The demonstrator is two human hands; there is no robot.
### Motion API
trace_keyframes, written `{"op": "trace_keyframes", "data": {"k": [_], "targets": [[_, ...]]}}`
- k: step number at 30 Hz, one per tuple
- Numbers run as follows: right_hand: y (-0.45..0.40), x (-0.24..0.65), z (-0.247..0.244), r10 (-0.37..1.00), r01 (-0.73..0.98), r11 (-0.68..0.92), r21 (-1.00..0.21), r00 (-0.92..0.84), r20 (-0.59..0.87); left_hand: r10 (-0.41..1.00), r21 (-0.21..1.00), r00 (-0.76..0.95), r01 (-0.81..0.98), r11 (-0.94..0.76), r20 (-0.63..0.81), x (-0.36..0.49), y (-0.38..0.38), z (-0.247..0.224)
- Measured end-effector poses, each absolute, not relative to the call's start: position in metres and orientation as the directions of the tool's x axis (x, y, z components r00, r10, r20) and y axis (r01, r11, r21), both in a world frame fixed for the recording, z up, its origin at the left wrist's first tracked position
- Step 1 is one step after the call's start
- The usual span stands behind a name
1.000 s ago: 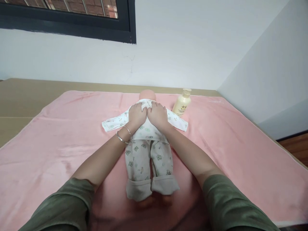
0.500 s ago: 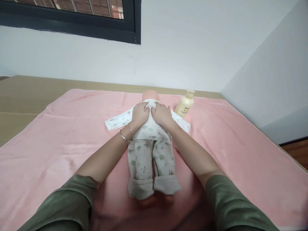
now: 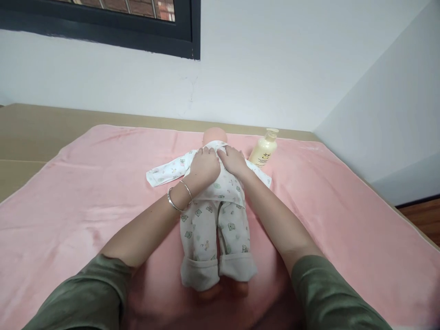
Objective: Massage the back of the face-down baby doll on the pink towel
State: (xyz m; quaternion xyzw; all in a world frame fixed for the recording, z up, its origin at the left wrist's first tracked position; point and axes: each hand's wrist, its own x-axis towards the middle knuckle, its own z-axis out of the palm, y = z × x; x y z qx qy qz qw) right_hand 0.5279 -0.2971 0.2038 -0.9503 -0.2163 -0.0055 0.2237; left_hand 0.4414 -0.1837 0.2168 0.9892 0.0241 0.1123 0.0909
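Note:
A baby doll lies lengthwise in front of me, its head away from me and its feet nearest. It wears a white printed top and matching trousers with rolled cuffs. My left hand, with a bracelet on the wrist, rests on the middle of the doll's upper body, fingers laid on the cloth. Beside it my right hand lies on the right of the upper body, thumb pointing inward. Both hands press on the top without grasping it. No facial features of the doll show.
A pale yellow pump bottle stands just beyond the doll's right-hand sleeve. Under everything spreads a pink blanket on a tan surface. A white wall with a dark-framed window rises behind.
My left hand has slid right, toward the middle of the doll's upper body and closer to my right hand. The left sleeve lies slightly further out. My right hand has barely moved.

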Motion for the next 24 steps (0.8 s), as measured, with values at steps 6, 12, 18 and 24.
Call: {"op": "trace_keyframes", "data": {"k": [6, 12, 18, 24], "targets": [[-0.287, 0.494, 0.217, 0.409, 0.436, -0.871, -0.226, 0.899, 0.157, 0.069, 0.282, 0.979, 0.011, -0.959, 0.194, 0.447, -0.176, 0.222], [-0.278, 0.471, 0.222, 0.478, 0.497, -0.864, -0.076, 0.859, 0.186, 0.202, 0.402, 0.960, 0.108, -0.909, 0.197, 0.468, -0.153, 0.208], [-0.293, 0.505, 0.222, 0.475, 0.492, -0.805, -0.332, 0.869, 0.136, 0.127, 0.171, 0.973, 0.094, -0.981, 0.195, 0.443, -0.178, 0.218], [-0.293, 0.501, 0.223, 0.496, 0.515, -0.824, -0.236, 0.857, 0.138, 0.033, 0.096, 0.990, 0.020, -0.995, 0.135, 0.438, -0.180, 0.221]]}}
